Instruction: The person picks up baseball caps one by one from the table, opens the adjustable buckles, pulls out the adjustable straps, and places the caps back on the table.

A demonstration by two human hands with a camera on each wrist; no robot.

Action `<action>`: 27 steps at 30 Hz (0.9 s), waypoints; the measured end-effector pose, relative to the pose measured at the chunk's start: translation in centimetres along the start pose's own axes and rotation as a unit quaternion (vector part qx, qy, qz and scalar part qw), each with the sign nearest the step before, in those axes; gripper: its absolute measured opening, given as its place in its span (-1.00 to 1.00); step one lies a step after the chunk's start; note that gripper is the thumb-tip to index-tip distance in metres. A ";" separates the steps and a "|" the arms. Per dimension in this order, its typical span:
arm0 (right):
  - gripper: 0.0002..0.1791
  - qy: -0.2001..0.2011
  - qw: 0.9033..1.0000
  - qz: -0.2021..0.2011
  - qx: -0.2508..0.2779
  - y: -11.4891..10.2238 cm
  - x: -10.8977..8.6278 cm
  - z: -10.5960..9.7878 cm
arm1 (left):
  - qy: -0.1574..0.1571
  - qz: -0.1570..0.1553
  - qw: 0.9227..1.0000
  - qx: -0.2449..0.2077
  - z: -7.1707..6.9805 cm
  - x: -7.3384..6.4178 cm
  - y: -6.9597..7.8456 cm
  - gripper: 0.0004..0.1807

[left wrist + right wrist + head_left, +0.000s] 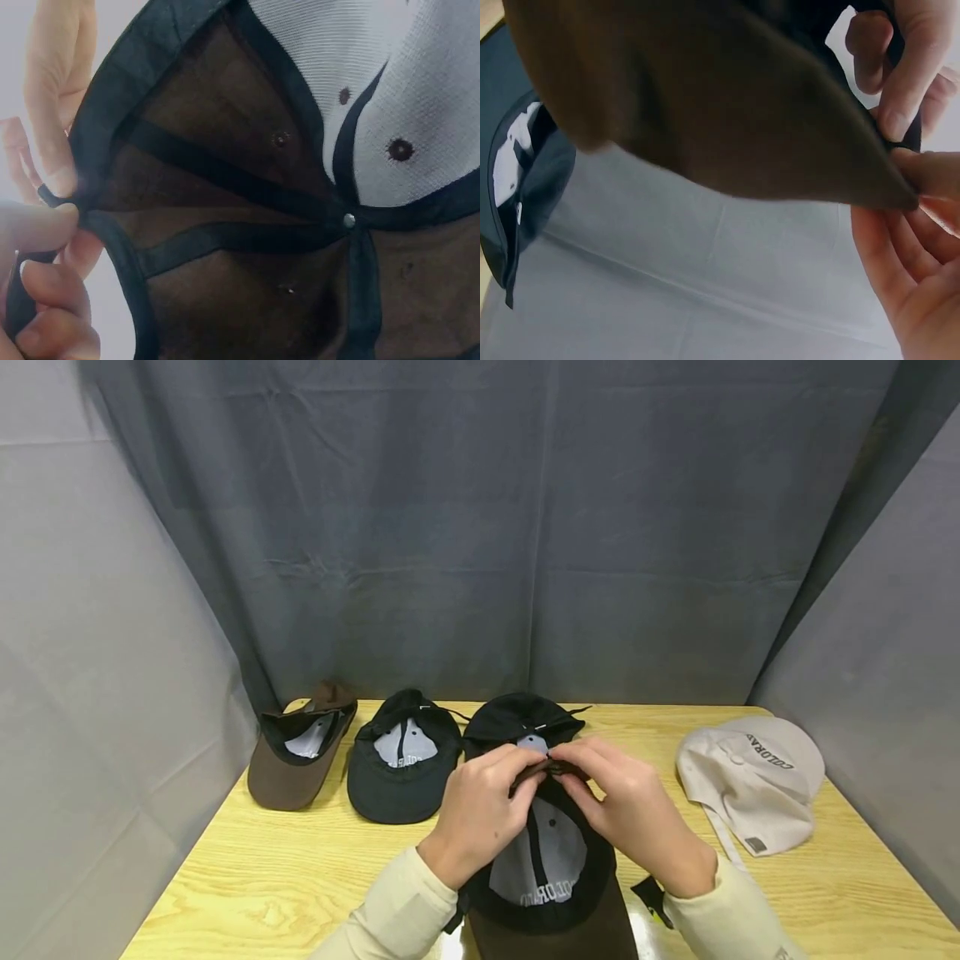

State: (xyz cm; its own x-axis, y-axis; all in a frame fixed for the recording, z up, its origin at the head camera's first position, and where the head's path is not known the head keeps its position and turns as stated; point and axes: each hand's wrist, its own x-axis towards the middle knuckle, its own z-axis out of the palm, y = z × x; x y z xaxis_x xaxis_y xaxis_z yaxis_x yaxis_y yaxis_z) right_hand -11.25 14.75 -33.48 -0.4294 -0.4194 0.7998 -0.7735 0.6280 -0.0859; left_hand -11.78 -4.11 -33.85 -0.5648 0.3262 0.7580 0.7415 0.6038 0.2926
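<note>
Both hands meet over a brown baseball cap (pixel 562 935), which lies with its brim toward me and its hollow facing up. My left hand (pixel 483 806) and right hand (pixel 637 806) pinch the back edge of this cap between thumbs and fingers, close together. Its inside (pixel 217 180) shows dark seam tape and a pale front panel, with mirrored lettering seen in the head view. From the right wrist, the brown outer cloth (pixel 705 112) tapers to the pinched edge. What the fingertips hold there, perhaps a strap end, is partly hidden.
Along the table's (pixel 262 893) back stand another brown cap (pixel 288 777), a black cap (pixel 393 797) and a second black cap (pixel 513 714), partly behind my hands. A beige cap (pixel 772 785) with a dangling strap lies at the right. Near my right sleeve is a small black item (pixel 651 895).
</note>
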 end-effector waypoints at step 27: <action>-0.61 0.045 0.998 0.028 -0.017 0.6 1.9 -2.5 | 0.055 -0.023 0.998 -0.005 -0.3 -0.5 -1.1 -0.78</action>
State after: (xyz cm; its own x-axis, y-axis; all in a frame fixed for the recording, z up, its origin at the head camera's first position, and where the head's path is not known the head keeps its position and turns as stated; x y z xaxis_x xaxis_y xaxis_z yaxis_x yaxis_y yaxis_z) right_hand -11.38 15.99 -30.58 -0.4271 -0.3240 0.8442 -0.7328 0.6710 -0.1132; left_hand -12.21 -5.10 -34.34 -0.5551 0.2159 0.8033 0.7201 0.6082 0.3341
